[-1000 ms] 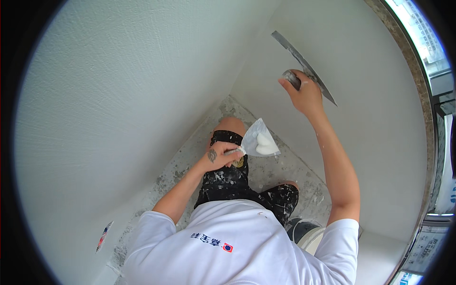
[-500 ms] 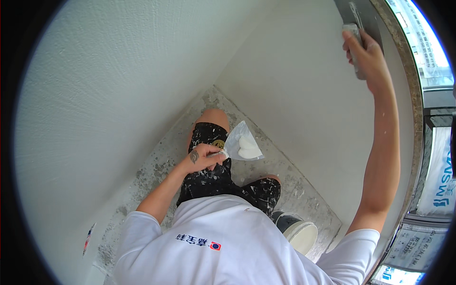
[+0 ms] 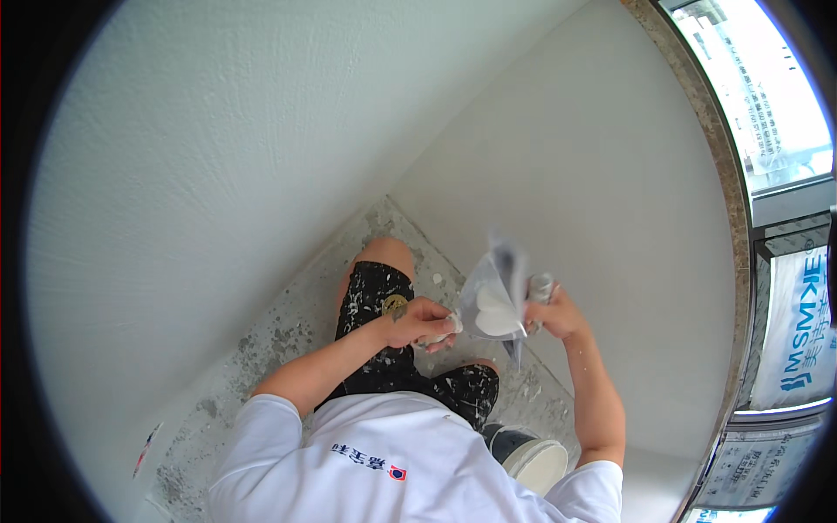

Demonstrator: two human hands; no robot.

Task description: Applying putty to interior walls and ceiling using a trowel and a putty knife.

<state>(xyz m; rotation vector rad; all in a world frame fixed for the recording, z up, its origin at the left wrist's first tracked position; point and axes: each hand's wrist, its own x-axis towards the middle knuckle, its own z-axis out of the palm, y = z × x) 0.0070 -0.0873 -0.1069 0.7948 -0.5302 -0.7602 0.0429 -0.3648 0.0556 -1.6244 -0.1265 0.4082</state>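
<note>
My left hand (image 3: pixel 420 322) is closed round the handle of a putty knife (image 3: pixel 470 305) with a wide, flared blade. A smooth white lump of putty (image 3: pixel 497 309) lies on that blade. Just to the right, my right hand (image 3: pixel 560 315) grips the pale handle of a flat finishing trowel (image 3: pixel 540 288). The trowel's grey blade is smeared by motion and overlaps the putty knife's blade. Whether the two blades touch, I cannot tell. Both hands are in front of me, above my knees.
White plastered walls rise on the left (image 3: pixel 174 192) and right (image 3: pixel 602 174), meeting at a corner ahead. A white-rimmed dark bucket (image 3: pixel 540 464) stands on the stained floor (image 3: pixel 279 327) by my right side. A brown stone edge (image 3: pixel 722 148) borders the covered window (image 3: pixel 758 96) at far right.
My right hand has brought the trowel down from high on the right wall to the putty knife. My left hand has shifted slightly right and down, still holding the putty knife.
</note>
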